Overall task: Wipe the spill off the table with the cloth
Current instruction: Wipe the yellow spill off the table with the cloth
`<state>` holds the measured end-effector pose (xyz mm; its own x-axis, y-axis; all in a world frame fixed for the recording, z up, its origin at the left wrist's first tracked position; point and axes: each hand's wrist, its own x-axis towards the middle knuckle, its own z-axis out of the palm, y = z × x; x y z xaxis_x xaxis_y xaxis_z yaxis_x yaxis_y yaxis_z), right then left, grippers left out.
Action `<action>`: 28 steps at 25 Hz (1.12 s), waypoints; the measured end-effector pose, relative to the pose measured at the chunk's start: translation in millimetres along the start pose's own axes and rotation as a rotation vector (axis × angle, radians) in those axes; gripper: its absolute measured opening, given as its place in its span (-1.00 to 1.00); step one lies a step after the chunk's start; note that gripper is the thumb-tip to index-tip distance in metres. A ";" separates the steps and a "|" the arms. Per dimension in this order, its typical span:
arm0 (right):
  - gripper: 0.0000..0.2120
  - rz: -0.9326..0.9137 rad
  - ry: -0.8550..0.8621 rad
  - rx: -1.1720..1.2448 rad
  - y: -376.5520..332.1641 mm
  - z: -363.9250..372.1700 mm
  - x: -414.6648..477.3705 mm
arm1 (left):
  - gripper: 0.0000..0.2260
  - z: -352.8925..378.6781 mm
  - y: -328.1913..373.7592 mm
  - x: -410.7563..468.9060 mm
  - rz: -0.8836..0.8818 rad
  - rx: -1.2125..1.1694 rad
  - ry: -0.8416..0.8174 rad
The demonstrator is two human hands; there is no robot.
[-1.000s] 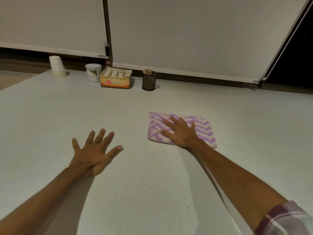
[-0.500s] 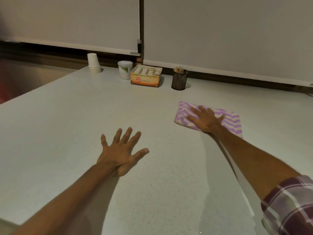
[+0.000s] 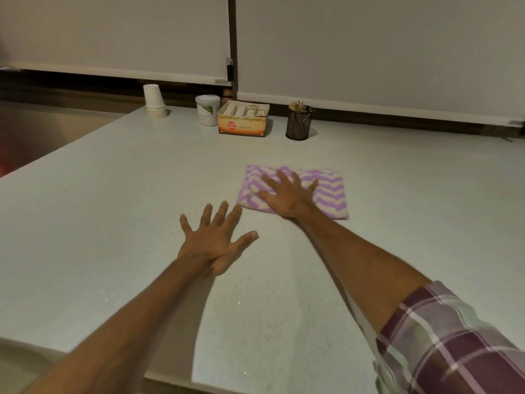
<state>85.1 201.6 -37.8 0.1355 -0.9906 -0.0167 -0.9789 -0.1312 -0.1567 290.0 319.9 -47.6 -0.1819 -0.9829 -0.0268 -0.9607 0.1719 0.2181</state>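
Note:
A purple-and-white zigzag cloth (image 3: 329,191) lies folded flat on the pale speckled table (image 3: 113,217), a little right of centre. My right hand (image 3: 287,196) presses down on the cloth's left half, palm flat and fingers spread. My left hand (image 3: 213,243) rests palm-down on the bare table just in front and left of the cloth, fingers spread, fingertips close to the cloth's near left corner. I cannot make out any spill on the surface.
Along the far edge stand a stack of white paper cups (image 3: 154,102), a white tub (image 3: 207,109), an orange box of sachets (image 3: 243,122) and a black mesh cup of sticks (image 3: 298,123). The table's near edge (image 3: 71,351) runs across the bottom left.
My right hand has slid the cloth leftward, closer to my left hand, which stayed flat on the table. My view has swung to the left.

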 end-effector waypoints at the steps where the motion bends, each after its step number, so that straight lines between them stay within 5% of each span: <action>1: -0.30 -0.018 -0.007 0.010 -6.2 2.2 -16.3 | -0.19 0.0 -0.5 0.6 -0.005 -0.014 0.011; 9: -0.34 0.007 0.068 0.063 -53.1 20.3 -179.2 | -0.43 5.1 -12.4 5.3 0.033 -0.130 0.091; 13: -0.32 -0.004 0.132 0.074 -56.2 20.8 -241.0 | -0.14 3.5 -12.8 5.5 0.022 -0.083 0.051; 18: -0.32 0.182 0.149 0.040 20.6 4.9 -301.3 | 0.00 -3.6 -4.3 -3.7 0.033 -0.036 0.042; 28: -0.26 0.488 0.081 -0.026 162.8 -23.6 -296.7 | -0.16 -14.6 29.1 5.4 0.028 0.007 0.014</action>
<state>-118.0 473.2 -35.1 -0.3512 -0.9363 -0.0054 -0.9288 0.3491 -0.1247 264.1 318.7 -27.2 -0.2064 -0.9784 -0.0073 -0.9565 0.2002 0.2121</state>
